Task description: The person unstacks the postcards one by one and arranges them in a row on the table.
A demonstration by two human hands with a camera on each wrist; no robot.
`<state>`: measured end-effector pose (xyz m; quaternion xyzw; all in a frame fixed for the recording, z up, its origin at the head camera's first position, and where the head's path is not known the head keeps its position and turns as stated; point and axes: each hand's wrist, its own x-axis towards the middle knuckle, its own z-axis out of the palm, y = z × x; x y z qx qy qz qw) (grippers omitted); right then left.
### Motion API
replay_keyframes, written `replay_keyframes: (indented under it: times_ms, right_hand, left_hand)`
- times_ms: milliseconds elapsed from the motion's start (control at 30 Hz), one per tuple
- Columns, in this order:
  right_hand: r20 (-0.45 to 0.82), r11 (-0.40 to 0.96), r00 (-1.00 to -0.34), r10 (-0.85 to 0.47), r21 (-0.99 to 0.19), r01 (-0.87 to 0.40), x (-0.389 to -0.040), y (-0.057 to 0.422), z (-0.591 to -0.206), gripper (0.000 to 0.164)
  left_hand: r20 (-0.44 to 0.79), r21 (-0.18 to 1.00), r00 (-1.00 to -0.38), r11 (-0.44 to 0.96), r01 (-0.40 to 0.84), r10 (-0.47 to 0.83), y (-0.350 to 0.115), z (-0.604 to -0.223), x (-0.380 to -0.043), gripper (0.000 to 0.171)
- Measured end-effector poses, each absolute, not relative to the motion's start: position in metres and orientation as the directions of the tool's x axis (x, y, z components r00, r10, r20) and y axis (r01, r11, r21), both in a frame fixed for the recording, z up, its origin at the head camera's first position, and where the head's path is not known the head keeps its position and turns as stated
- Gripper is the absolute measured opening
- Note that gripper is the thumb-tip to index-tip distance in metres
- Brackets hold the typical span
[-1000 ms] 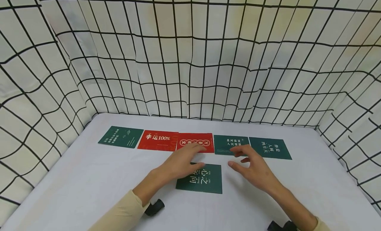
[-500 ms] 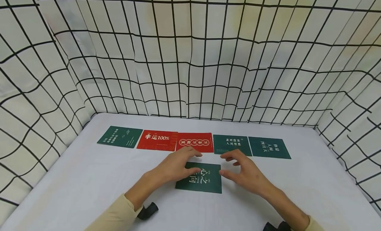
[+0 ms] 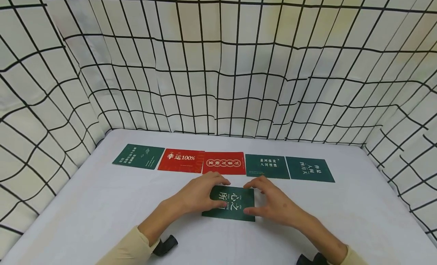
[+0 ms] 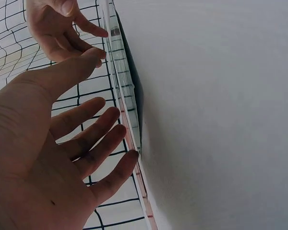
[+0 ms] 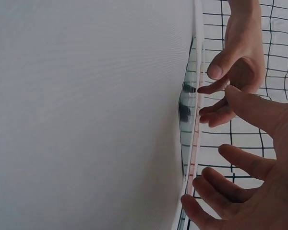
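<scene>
A green card with white lettering (image 3: 235,200) lies flat on the white table, nearest the person. My left hand (image 3: 194,194) hovers over its left side, thumb above the lettering. On the other side, my right hand (image 3: 278,202) reaches over the card's right edge with thumb and index finger spread apart. Neither hand grips it. The left wrist view has the left hand (image 4: 53,148) with loosely bent, spread fingers beside the card's edge (image 4: 129,76). From the right wrist, the right hand (image 5: 254,167) likewise shows parted, relaxed fingers.
Behind the hands runs a row of cards: a green one (image 3: 139,156) at left, two red ones (image 3: 181,166) (image 3: 225,170), then two more green cards (image 3: 256,168) (image 3: 308,174). Black-lined white cloth (image 3: 218,86) rises around the white table (image 3: 102,204).
The right hand has moved left and toward the person, now overlapping the near card's right edge. The left hand has drawn back slightly from the red card. The cards have stayed put.
</scene>
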<state>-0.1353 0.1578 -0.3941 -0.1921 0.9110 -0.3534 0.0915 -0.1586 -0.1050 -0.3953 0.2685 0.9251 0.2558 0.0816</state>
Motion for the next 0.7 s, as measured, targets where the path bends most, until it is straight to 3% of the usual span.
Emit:
replay_keyframes:
  times_ms: [467,700]
  right_hand:
    - [-0.063,0.753,-0.864,-0.500,-0.523,-0.399,-0.134,0.149,-0.400,0.078]
    - [-0.068,0.769,-0.862,-0.502,-0.491,-0.409,-0.133,0.147,-0.399,0.077]
  left_hand:
    - [-0.027,0.461,-0.816,0.731,0.503,0.578,-0.113,-0.396,-0.154,0.073]
    - [-0.037,0.443,-0.804,0.731,0.519,0.593,-0.115,-0.398,-0.151,0.083]
